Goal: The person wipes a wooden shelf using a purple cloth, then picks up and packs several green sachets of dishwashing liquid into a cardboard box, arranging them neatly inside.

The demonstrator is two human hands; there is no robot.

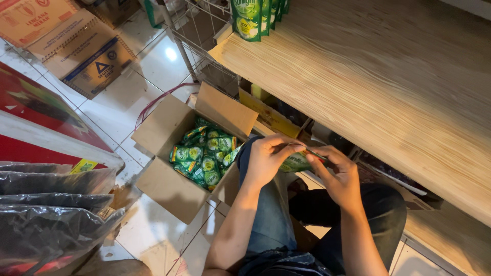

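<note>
Your left hand (pixel 267 157) and right hand (pixel 338 176) pinch one green sachet (pixel 295 162) above your knees (light, limp, likely slick film), best gripped along its edges; more fill the open cardboard box (pixel 169 188) beside you.

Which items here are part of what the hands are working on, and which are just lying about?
In hand:
- left hand and right hand, both gripping one green sachet
- open cardboard box of the same green sachets
- green packs hanging above the wooden shelf

Lying about:
- flattened cartons on the tiled floor
- dark plastic bags
- wire rack
</note>
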